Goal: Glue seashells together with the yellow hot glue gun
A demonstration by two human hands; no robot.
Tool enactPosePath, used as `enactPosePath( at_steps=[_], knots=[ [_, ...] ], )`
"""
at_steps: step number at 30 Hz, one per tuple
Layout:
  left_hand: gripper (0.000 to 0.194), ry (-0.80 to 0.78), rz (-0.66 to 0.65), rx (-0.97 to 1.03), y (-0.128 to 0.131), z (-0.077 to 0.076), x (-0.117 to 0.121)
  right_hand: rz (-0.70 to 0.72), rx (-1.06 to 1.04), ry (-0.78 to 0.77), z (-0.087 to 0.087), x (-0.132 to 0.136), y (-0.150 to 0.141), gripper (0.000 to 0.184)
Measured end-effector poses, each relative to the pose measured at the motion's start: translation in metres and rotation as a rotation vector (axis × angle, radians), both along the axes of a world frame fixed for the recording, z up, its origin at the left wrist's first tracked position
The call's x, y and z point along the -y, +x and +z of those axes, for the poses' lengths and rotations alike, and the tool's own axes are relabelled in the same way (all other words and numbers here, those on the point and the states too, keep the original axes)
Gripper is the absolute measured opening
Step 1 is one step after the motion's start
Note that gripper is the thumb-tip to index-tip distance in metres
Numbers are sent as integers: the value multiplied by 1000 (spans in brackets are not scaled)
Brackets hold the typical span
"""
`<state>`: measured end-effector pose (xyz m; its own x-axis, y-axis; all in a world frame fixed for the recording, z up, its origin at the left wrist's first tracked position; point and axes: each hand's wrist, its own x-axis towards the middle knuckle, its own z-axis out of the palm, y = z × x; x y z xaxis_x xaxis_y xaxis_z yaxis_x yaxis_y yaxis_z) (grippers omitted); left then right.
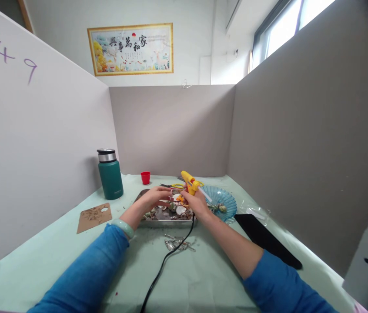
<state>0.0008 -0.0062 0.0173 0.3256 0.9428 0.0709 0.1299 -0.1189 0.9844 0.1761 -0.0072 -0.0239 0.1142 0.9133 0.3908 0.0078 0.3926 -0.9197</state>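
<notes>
My right hand [197, 203] is wrapped round a yellow hot glue gun [190, 182], its nozzle pointing down-left over a metal tray [167, 223] of small shells. The gun's black cord [164, 263] trails toward me across the table. My left hand [156, 198] hovers over the tray with fingers curled, pinching a small shell piece [176, 198] right by the gun's tip. A pale green bangle [123, 227] sits on my left wrist. Both sleeves are blue.
A green flask [110, 174] and a red cup [145, 177] stand at the back left. A brown card [94, 216] lies left of the tray, a blue glass dish [223, 202] to its right, a black flat object [267, 240] further right. Metal clips [179, 244] lie before the tray. Partition walls surround the table.
</notes>
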Motion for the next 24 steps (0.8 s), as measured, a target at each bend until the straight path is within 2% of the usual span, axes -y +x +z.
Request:
enactPosePath(
  at_steps=[3,7,10,17,24],
  knots=[
    [20,-208,-173,300,2,7,4,12,-37,7,4,5,-1,32],
    [21,-340,-175,418,7,5,3,-5,16,40,4,7,-3,33],
    [24,-370,-150,406,9,2,0,-27,68,120,1,6,-3,30],
    [26,-331,-133,322,11,2,2,-135,243,250,-3,6,-2,15],
    [25,-310,-156,284,12,3,4,-213,324,289,-4,8,-1,8]
  ],
)
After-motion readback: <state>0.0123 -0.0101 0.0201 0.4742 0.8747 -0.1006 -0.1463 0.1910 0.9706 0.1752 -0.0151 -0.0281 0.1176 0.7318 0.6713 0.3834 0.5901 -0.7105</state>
